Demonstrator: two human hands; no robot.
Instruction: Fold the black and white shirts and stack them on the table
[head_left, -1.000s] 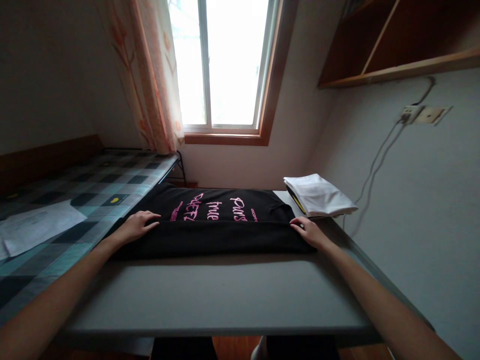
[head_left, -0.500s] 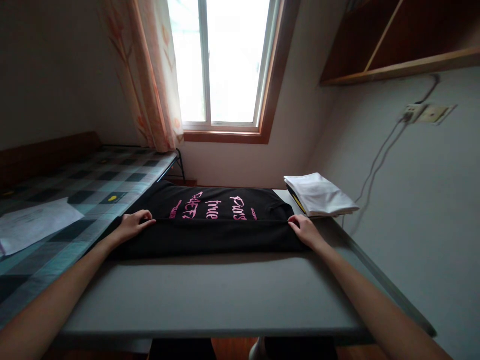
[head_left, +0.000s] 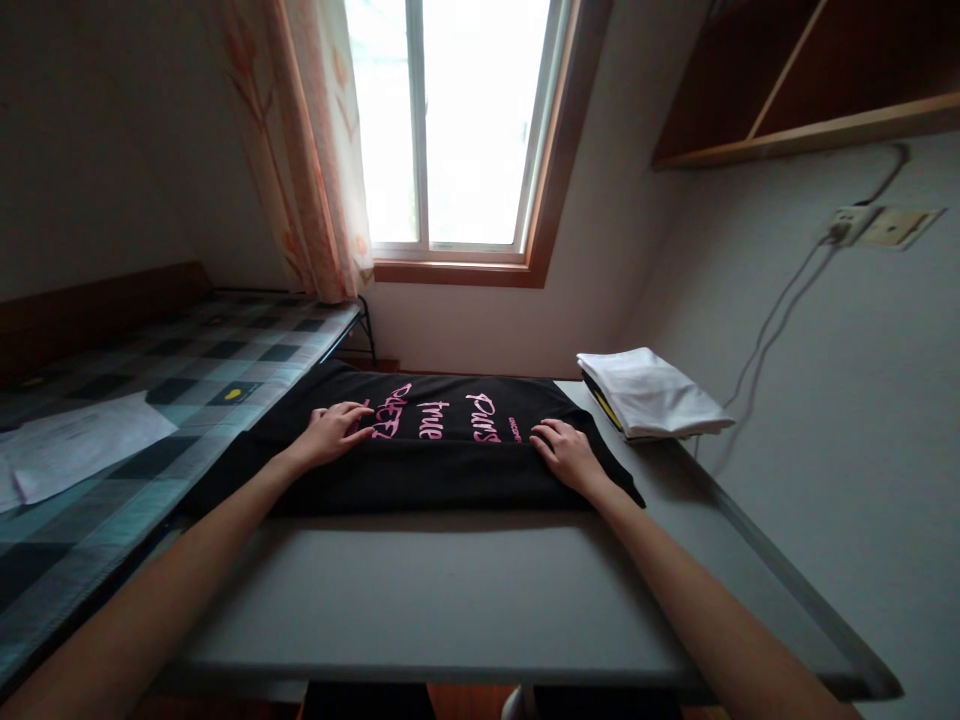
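Along the black shirt's (head_left: 450, 475) folded edge, both hands' fingers (head_left: 556, 428) lie slightly spread, pinching nothing visible.

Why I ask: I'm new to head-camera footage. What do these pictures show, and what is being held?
There is no robot here: one camera, worn on a person's head, took every picture, looking forward and down. The left hand and right hand rest on a black shirt with pink lettering, its near edge folded over; neither clearly grips it. It lies on a pale table, near a folded white cloth. Papers lie on the checked bed at left.
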